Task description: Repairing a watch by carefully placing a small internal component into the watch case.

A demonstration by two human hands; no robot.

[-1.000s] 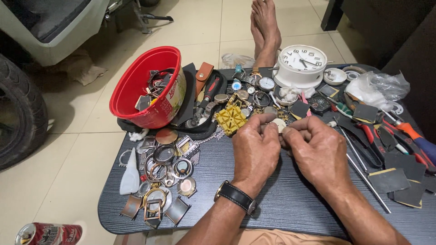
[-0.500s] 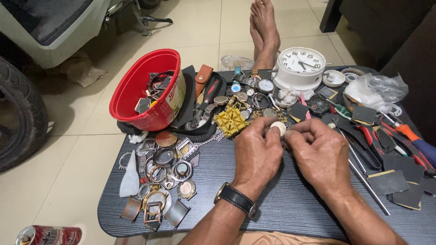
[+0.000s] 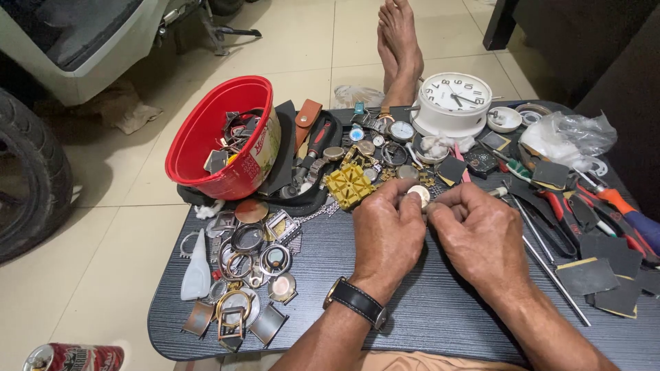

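Most of the small round watch part (image 3: 419,195) is hidden behind the fingertips, so only a pale disc shows, and whether it is a case back or a movement cannot be told. The left hand (image 3: 387,237) pinches it between thumb and fingers, held just above the dark table (image 3: 330,288) near its middle, the other fingers curled in. The right hand (image 3: 481,237) is bunched close against it, fingertips meeting at the part's edge; whether it grips some fine tool there is hard to make out. A black wristwatch (image 3: 357,303) sits on the left wrist. At the far left of the table a red bowl (image 3: 206,148) leans tilted, holding a jumble of straps and metal pieces too tangled to sort. In front of it lie empty watch cases (image 3: 251,268) in a loose cluster. A yellow case holder (image 3: 349,184) sits just beyond the left hand, and a white clock (image 3: 454,103) stands at the far edge. Pliers with red handles (image 3: 584,206) lie to the right, cut off by the frame.
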